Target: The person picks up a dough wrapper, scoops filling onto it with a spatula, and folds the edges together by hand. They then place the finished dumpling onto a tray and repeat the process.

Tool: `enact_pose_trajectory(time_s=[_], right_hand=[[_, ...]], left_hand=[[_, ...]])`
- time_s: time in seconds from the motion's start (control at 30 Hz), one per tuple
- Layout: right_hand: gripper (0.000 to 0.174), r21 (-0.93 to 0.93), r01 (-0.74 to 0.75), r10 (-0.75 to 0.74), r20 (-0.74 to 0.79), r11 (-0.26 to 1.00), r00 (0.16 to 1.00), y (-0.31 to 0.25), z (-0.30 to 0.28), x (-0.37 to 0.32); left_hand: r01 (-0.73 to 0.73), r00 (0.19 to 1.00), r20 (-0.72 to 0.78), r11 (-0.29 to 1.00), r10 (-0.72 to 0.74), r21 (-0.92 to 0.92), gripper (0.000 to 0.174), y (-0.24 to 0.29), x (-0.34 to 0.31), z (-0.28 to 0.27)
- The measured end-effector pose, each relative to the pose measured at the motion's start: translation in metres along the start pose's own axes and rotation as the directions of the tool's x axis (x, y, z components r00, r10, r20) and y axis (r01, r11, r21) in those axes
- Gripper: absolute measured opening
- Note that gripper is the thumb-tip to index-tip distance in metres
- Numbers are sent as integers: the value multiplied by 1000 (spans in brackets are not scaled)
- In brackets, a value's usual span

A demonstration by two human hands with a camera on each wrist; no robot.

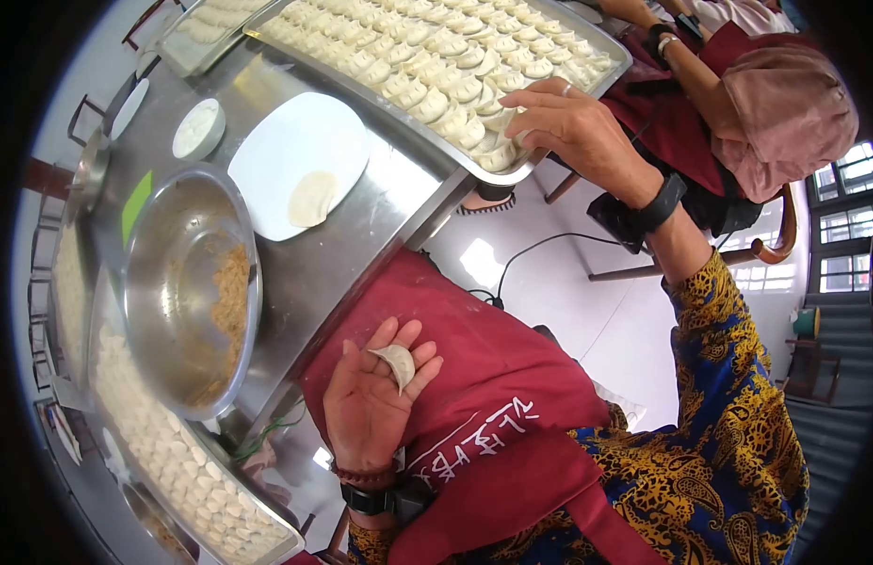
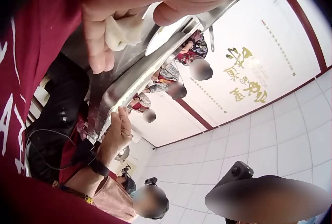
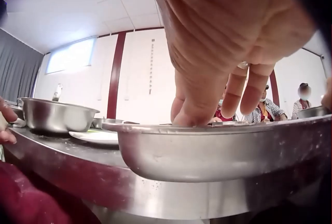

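Observation:
My left hand [image 1: 375,405] is held palm up over the red apron, its fingers extended. A folded dumpling [image 1: 396,367] with a curved edge lies across those fingers; the left wrist view also shows this pale dumpling [image 2: 123,33] against them. My right hand [image 1: 587,137] reaches over the near corner of a metal tray [image 1: 512,176] filled with rows of dumplings [image 1: 455,66]. Thumb and forefinger pinch a dumpling at that corner, mostly hidden by the fingers. In the right wrist view the fingertips dip behind the tray's rim [image 3: 228,128].
A white plate [image 1: 267,179] bears one round wrapper [image 1: 313,198]. Beside it are a steel bowl [image 1: 168,301] with some filling [image 1: 231,292] and a small white bowl [image 1: 199,129]. Another dumpling tray [image 1: 210,28] stands behind. A person in a pink cap [image 1: 785,113] sits at right.

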State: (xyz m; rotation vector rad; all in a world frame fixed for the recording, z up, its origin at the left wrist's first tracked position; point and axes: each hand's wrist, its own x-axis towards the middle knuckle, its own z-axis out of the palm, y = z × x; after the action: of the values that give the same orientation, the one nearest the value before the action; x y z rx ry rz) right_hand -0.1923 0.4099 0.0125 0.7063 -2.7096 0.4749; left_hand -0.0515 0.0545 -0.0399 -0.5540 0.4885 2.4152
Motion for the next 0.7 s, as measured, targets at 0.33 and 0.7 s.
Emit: enact_pose_trajectory(time_s=[0.33, 0.7], right_hand=[[8, -77, 115, -109, 85, 990, 990, 5, 8, 16], [18, -56, 162, -158, 55, 985, 986, 2, 13, 17]], left_hand=[[21, 1000, -8, 1000, -21, 10, 53, 0, 5, 1], [23, 1000, -22, 1000, -23, 8, 54, -1, 6, 1]])
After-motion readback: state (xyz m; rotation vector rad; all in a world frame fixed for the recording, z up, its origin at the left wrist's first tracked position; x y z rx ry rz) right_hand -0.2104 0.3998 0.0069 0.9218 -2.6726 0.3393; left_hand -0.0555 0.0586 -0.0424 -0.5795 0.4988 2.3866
